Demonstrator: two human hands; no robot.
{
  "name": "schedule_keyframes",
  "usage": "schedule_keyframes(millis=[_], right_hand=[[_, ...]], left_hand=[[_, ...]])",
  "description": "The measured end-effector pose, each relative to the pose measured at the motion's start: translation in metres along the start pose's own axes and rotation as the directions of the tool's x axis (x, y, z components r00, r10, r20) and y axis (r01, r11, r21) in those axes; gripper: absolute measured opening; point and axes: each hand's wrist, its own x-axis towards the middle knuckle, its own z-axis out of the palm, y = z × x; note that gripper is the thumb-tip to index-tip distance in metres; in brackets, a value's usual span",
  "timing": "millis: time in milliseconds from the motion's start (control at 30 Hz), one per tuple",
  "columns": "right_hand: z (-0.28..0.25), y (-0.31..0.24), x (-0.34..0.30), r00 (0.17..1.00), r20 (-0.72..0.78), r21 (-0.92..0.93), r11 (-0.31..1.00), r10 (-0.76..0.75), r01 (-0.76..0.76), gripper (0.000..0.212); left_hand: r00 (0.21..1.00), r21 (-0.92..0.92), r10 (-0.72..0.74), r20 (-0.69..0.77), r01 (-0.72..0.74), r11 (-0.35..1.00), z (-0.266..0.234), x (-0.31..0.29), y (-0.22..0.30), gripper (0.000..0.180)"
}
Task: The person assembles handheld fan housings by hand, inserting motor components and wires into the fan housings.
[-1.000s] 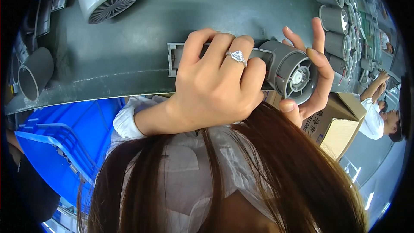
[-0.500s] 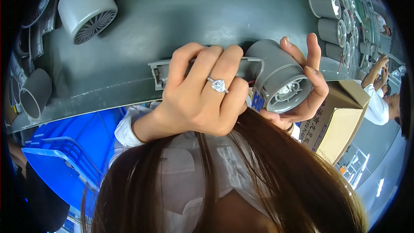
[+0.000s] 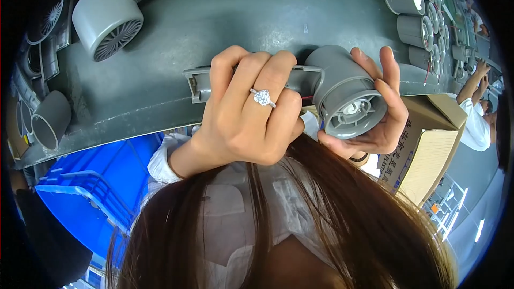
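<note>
A grey hair dryer housing (image 3: 340, 69) is held at the table's near edge, its round open end tilted toward me. Inside that end a fan-like part with spokes (image 3: 350, 111) shows. My left hand (image 3: 241, 109), with a ring on one finger, is closed round the open handle trough (image 3: 201, 86); its fingertips are hidden inside. A bit of red wire peeks out where handle meets barrel. My right hand (image 3: 393, 96) cups the barrel from the right, thumb below the rim and fingers curved around the side.
On the dark green table (image 3: 225, 16), another hair dryer housing (image 3: 104, 16) lies far left and a grey tube (image 3: 51, 120) near left. Several grey barrels (image 3: 415, 29) line the far right. Below the edge are a blue bin (image 3: 101, 182) and a cardboard box (image 3: 423, 144). Another person (image 3: 476, 123) is at right.
My left hand has shifted slightly left on the handle. The barrel has turned a little in my right hand. The surroundings have shifted slightly in view.
</note>
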Motion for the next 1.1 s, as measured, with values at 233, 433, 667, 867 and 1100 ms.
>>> schedule_keyframes(millis=[233,433,667,867,1100], right_hand=[[-0.005,-0.008,-0.001,0.996,0.057,-0.118,0.991,0.071,-0.064,0.088],[-0.009,-0.009,0.007,0.983,0.1,-0.107,0.984,0.152,-0.141,0.087],[-0.012,-0.014,0.018,0.943,0.157,-0.195,0.945,0.294,-0.263,0.083],[-0.007,-0.02,0.027,0.91,0.099,-0.304,0.883,0.402,-0.357,0.075],[0.006,-0.027,0.035,0.943,0.079,-0.377,0.885,0.323,-0.272,0.067]], left_hand=[[1.0,0.001,-0.019,0.004,0.019,1.0,-0.001,-0.002,0.0,0.01],[0.998,-0.015,0.004,-0.057,-0.005,1.0,0.005,-0.002,-0.004,0.018],[0.99,-0.081,-0.131,0.059,0.136,0.987,-0.008,0.0,-0.002,0.012],[0.988,-0.074,-0.15,0.023,0.152,0.986,-0.008,0.003,-0.002,0.013],[0.985,-0.094,-0.17,0.035,0.173,0.98,-0.011,0.003,-0.003,0.012]])
